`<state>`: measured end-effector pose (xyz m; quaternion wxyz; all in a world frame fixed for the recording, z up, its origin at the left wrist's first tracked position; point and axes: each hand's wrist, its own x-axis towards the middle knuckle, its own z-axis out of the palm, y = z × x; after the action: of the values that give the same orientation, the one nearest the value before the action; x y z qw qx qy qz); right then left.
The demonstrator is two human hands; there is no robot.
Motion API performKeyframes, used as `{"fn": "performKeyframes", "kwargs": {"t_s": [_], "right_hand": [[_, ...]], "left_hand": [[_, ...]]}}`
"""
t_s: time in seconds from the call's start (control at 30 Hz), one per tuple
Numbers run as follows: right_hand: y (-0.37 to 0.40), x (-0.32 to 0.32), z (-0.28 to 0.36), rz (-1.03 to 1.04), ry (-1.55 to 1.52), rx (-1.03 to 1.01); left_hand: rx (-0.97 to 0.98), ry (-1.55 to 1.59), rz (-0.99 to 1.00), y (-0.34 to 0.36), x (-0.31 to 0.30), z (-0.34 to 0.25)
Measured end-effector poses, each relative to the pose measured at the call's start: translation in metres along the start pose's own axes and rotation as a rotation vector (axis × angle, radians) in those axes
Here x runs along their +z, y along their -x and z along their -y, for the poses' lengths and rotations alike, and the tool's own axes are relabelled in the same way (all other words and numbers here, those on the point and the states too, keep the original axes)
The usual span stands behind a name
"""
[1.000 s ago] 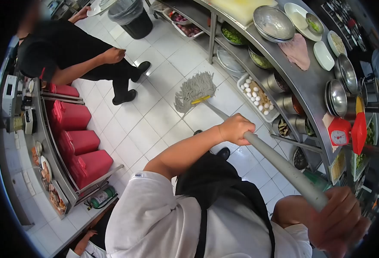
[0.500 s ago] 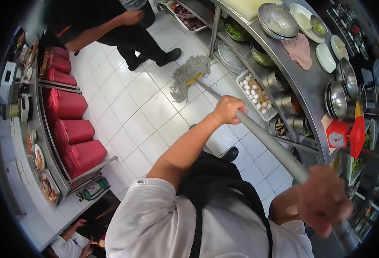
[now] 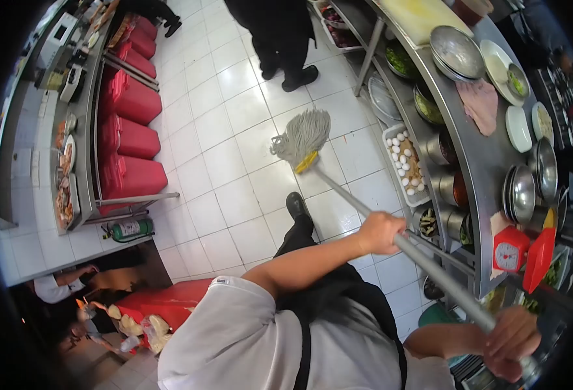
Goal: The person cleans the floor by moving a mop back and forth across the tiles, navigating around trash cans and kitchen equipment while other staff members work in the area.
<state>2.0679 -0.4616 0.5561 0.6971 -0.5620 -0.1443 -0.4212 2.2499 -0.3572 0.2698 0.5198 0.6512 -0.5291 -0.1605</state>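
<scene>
A mop with a grey string head (image 3: 307,133) and a yellow clamp (image 3: 306,162) lies spread on the white tiled floor (image 3: 234,172). Its long grey handle (image 3: 445,281) slants up toward me on the right. Partway along the handle, my left hand (image 3: 382,233) is closed round it. Higher up, near the handle's upper end, my right hand (image 3: 512,341) also wraps it, with its fingers bent. My black shoe (image 3: 295,205) stands on the tiles a little below the mop head.
A steel counter (image 3: 458,149) with bowls and a red scale (image 3: 509,250) curves along the right; a tray of eggs (image 3: 404,164) sits on its shelf. Red bins (image 3: 132,182) line the left, near a fire extinguisher (image 3: 129,229). Another person's dark-clothed legs (image 3: 276,39) stand ahead.
My view has shifted, and one of my feet now shows farther forward. Both hands keep hold of the mop, whose strings now trail toward the far side. The other person has moved right in view.
</scene>
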Motion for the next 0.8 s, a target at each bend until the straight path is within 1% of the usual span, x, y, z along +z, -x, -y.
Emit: {"fn": "performKeyframes", "kwargs": {"t_s": [0.03,0.07,0.13,0.23,0.27,0.37,0.43,0.5,0.53,0.57,0.6,0.63,0.67,0.7,0.73,0.77,0.8], "right_hand": [[-0.006,0.0,-0.003,0.074,-0.038,0.015],[-0.01,0.002,-0.012,0.097,-0.043,-0.01],[-0.018,0.019,-0.042,0.14,-0.052,-0.067],[-0.033,0.041,-0.095,0.11,-0.032,-0.113],[-0.037,0.049,-0.112,0.14,0.032,-0.07],[-0.038,0.074,-0.192,0.04,0.126,-0.148],[-0.05,0.093,-0.262,0.103,0.14,-0.224],[-0.067,0.13,-0.334,0.069,0.128,-0.177],[-0.073,0.139,-0.369,0.136,0.183,-0.097],[-0.077,0.144,-0.407,0.208,0.239,-0.018],[-0.071,0.154,-0.453,0.18,0.256,0.032],[-0.065,0.165,-0.499,0.153,0.271,0.083],[-0.06,0.176,-0.545,0.126,0.285,0.134],[-0.06,0.197,-0.576,0.113,0.316,0.222],[-0.057,0.214,-0.602,0.096,0.346,0.307],[-0.034,0.225,-0.648,0.199,0.432,0.346],[-0.033,0.235,-0.652,0.221,0.431,0.258]], "left_hand": [[0.009,0.014,0.027,0.006,-0.008,-0.002],[0.018,0.028,0.055,0.01,-0.016,0.0],[0.048,-0.002,-0.029,0.011,-0.032,0.021],[0.073,-0.06,-0.121,0.012,-0.07,0.068],[0.081,-0.075,-0.141,0.012,-0.088,0.089],[0.104,-0.186,-0.164,0.006,-0.16,0.164],[0.093,-0.266,-0.204,-0.002,-0.216,0.222],[0.082,-0.351,-0.262,-0.01,-0.276,0.281],[0.045,-0.36,-0.316,-0.015,-0.306,0.312],[-0.076,-0.32,-0.379,-0.02,-0.336,0.342],[-0.257,-0.545,-0.442,-0.022,-0.364,0.369],[-0.521,-0.612,-0.383,-0.022,-0.397,0.376],[-0.582,-0.648,-0.374,-0.014,-0.424,0.405],[-0.702,-0.666,-0.279,-0.013,-0.451,0.393],[-0.761,-0.664,-0.218,-0.009,-0.469,0.407],[-0.82,-0.662,-0.158,-0.006,-0.491,0.426],[-0.762,-0.712,-0.269,0.005,-0.486,0.444]]}}
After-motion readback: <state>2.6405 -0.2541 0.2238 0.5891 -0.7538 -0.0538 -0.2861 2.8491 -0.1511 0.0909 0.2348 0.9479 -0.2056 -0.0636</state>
